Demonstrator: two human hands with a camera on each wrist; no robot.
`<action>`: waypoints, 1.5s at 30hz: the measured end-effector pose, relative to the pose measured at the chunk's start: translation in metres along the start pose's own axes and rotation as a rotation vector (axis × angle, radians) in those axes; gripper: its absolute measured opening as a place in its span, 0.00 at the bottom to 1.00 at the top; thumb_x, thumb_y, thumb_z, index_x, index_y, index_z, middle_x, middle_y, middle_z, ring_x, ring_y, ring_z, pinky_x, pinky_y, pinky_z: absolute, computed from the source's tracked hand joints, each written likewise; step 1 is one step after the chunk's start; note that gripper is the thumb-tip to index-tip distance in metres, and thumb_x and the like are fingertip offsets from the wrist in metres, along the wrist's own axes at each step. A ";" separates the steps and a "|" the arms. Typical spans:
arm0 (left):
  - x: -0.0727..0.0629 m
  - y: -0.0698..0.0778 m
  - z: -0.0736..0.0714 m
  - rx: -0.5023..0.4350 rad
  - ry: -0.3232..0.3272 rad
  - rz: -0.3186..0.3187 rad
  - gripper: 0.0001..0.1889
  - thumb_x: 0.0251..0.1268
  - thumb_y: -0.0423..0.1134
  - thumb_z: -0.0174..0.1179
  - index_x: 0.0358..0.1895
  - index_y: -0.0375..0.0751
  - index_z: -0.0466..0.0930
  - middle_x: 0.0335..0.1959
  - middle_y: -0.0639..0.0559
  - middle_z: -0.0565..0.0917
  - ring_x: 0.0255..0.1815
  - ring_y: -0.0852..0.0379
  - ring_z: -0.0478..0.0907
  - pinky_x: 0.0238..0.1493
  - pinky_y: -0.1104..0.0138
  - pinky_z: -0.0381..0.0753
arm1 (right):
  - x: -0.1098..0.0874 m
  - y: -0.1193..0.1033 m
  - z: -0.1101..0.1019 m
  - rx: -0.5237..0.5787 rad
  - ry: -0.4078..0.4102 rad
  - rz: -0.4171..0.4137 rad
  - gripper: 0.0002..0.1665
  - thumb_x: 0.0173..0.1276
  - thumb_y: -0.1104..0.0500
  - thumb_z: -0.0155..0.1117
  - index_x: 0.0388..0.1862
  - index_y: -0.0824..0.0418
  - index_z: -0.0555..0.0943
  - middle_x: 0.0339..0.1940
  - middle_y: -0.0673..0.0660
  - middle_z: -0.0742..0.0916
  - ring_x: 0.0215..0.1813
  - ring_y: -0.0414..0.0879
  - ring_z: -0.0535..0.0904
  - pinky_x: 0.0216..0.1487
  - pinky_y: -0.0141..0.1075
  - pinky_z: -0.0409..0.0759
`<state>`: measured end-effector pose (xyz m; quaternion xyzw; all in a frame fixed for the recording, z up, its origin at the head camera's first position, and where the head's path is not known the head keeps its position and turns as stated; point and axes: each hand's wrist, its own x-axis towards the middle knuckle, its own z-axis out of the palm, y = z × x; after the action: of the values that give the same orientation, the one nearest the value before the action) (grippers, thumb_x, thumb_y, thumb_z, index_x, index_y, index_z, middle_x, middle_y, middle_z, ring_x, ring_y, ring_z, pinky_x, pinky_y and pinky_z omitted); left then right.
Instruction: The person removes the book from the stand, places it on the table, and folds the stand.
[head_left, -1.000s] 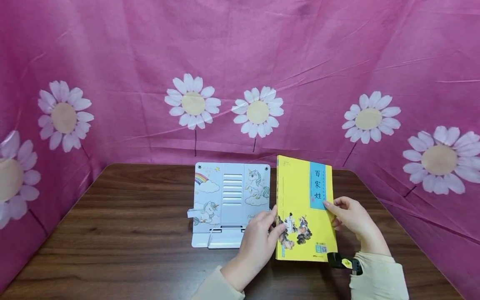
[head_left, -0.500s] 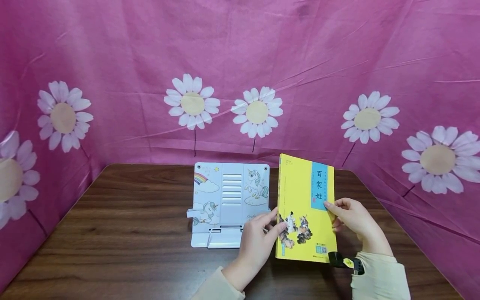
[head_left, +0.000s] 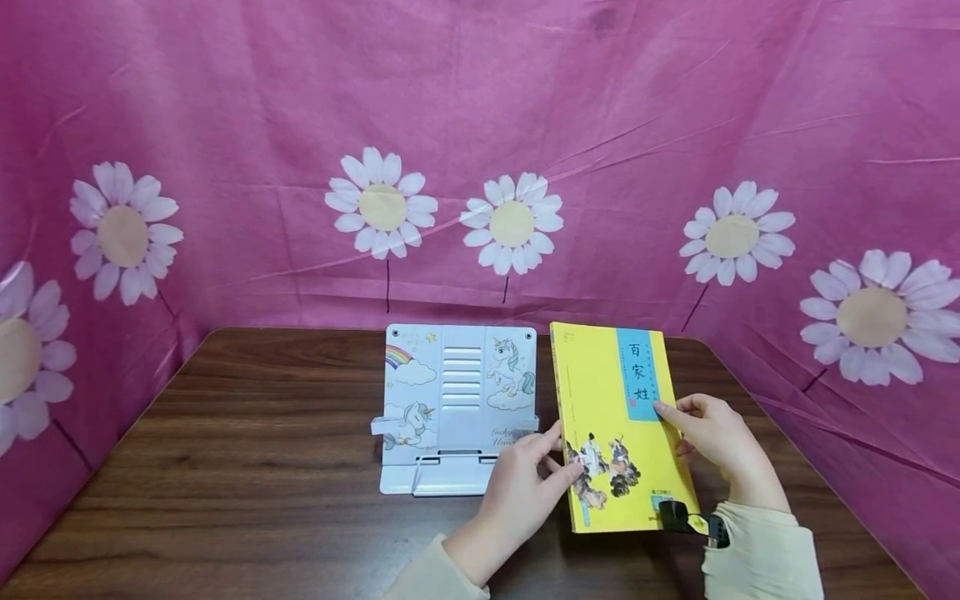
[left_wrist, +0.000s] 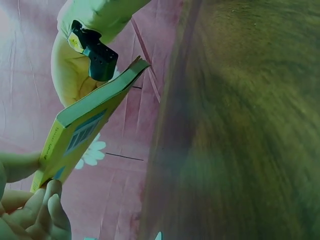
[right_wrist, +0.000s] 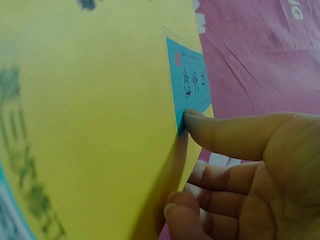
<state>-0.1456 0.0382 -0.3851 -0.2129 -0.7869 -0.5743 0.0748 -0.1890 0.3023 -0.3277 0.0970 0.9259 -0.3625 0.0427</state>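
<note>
Here's the yellow book [head_left: 615, 400], up in both hands to the right of the white book stand [head_left: 461, 375], leaning a little in the head view, and by the left wrist view it looks clear of the desk [head_left: 247, 433]. The left hand [head_left: 517, 483] has its grip closed on the spine side, thumb on the front cover, fingers round behind. Over on the far edge, the right hand [head_left: 716, 437] pinches too, thumb down on the blue title panel [head_left: 633, 375], fingers tucked behind.

And here's the danger: both holds sit at the edges, so a loose thumb on that smooth-looking cover could let the book swivel or drop a corner. If the right thumb pulls harder than the fingers behind support, the cover could bow or peel away from the pages; how much of the block that hand has, I can't tell.

Watch the left side! That hand covers the stand's lower right corner from the head view, and a careless swing left could knock the stand askew. The black wrist camera [head_left: 693, 521] overlaps the book's bottom right corner too; whether they touch isn't clear, but a twist of the wrist could snag it there.
</note>
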 end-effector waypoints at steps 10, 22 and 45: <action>-0.003 -0.001 0.003 -0.007 -0.138 -0.029 0.37 0.63 0.41 0.68 0.72 0.33 0.64 0.52 0.48 0.81 0.40 0.69 0.78 0.31 0.79 0.77 | 0.000 0.003 -0.003 -0.045 0.003 0.005 0.39 0.74 0.37 0.54 0.53 0.76 0.70 0.38 0.63 0.80 0.26 0.47 0.79 0.33 0.41 0.85; -0.006 -0.003 0.008 -0.018 -0.070 -0.057 0.32 0.64 0.41 0.67 0.69 0.33 0.70 0.50 0.47 0.83 0.36 0.73 0.78 0.33 0.77 0.75 | -0.003 0.004 -0.005 -0.054 -0.016 0.050 0.39 0.71 0.34 0.55 0.50 0.73 0.72 0.28 0.58 0.78 0.25 0.47 0.79 0.34 0.41 0.84; -0.008 -0.007 0.013 -0.128 -0.078 -0.162 0.31 0.64 0.41 0.66 0.68 0.30 0.70 0.50 0.46 0.82 0.33 0.70 0.80 0.31 0.75 0.75 | 0.003 0.005 0.000 -0.133 -0.064 0.105 0.37 0.71 0.37 0.57 0.47 0.73 0.71 0.23 0.57 0.73 0.24 0.47 0.77 0.33 0.40 0.85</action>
<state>-0.1399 0.0466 -0.3986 -0.1750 -0.7654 -0.6190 -0.0163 -0.1908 0.3064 -0.3309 0.1310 0.9397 -0.3005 0.0974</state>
